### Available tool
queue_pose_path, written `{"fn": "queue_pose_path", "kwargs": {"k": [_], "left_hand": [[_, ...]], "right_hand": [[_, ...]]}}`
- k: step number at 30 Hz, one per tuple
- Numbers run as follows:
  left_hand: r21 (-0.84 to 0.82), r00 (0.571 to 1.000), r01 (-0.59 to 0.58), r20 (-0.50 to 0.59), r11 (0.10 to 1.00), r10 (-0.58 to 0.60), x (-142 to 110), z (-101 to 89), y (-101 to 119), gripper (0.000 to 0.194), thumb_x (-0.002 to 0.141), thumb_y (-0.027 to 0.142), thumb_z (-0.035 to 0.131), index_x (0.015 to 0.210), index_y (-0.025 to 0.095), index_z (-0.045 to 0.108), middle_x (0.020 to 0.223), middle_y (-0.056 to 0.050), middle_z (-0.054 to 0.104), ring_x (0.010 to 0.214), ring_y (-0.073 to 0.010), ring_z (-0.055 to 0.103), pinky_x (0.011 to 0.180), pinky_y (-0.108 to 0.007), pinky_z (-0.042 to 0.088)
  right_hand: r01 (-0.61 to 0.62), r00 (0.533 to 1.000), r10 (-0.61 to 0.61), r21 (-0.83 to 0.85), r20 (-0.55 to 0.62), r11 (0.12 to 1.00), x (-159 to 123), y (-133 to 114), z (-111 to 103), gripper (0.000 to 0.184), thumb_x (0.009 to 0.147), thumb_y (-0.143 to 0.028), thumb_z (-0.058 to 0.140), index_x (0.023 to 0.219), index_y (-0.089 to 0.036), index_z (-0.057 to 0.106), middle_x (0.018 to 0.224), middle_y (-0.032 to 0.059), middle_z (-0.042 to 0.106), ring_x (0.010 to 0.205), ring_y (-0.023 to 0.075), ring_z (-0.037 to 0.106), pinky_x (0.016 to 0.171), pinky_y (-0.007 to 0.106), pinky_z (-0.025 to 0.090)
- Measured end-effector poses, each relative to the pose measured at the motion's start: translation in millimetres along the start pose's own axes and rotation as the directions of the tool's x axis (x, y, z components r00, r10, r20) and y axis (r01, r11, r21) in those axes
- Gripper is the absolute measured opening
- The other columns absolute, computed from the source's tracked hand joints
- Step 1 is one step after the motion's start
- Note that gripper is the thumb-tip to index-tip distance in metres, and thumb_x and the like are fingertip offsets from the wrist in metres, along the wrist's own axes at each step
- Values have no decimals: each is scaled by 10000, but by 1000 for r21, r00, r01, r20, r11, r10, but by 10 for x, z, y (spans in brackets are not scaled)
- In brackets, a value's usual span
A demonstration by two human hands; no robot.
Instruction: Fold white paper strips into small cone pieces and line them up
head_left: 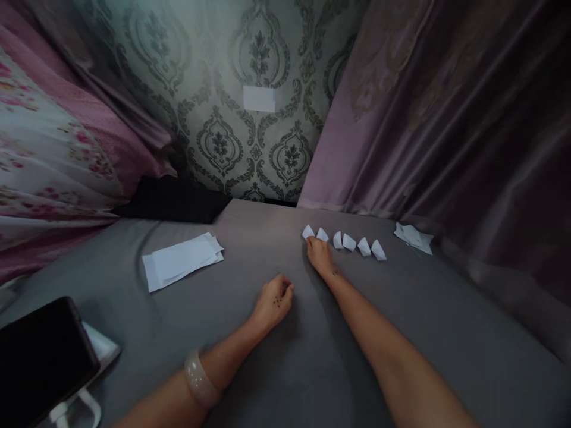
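Patterned wallpaper (261, 56) is backing a grey sheet (250, 238) in the head view. Right hand (320, 255) is touching the leftmost folded paper (307, 230) on the far side, at the end of a row (364, 246) stretching right; can't tell if it's actually gripping. Left hand (274, 302) is showing nearer, loosely half-open, with sheet stretching left toward a paper stack (182, 260). Sheet's far edge is running along the pink curtain (343, 125).

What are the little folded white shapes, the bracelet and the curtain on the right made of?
The folded white shapes: matte paper, it seems, from their crisp creases and flat facets. The bracelet: pale, rather glossy, perhaps stone, glass or plastic; small highlights suggest polish, but the look leaves it open. The curtain: probably satiny fabric, as its folds catch a dull sheen.
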State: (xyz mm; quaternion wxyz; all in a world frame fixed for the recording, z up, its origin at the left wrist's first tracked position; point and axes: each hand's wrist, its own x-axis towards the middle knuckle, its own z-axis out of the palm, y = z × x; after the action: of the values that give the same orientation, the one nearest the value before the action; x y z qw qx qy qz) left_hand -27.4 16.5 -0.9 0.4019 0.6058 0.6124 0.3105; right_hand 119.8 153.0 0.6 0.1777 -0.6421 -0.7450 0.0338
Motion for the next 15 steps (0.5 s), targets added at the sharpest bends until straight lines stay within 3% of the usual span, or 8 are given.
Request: {"fn": "queue_pose_path", "kwargs": {"k": [9,15], "left_hand": [[9,1000,-30,-3,1000,30,-1,9,-17,173,878,284,423,902,162,543,549,19,542,443,-103,466,470,-207,320],[19,999,-34,-7,999,34,-2,4,-18,185,878,288,429,917,154,550,541,18,546,445,-105,473,473,-205,337]], "right_hand": [[14,1000,-13,80,-19,997,-68,2,-18,359,928,-203,420,1263,-144,533,1118,145,661,1031,215,603,849,286,415],[23,998,-13,176,-54,984,-274,24,-60,435,920,-214,418,1338,-97,430,1075,164,671,986,237,624,845,333,442]]}}
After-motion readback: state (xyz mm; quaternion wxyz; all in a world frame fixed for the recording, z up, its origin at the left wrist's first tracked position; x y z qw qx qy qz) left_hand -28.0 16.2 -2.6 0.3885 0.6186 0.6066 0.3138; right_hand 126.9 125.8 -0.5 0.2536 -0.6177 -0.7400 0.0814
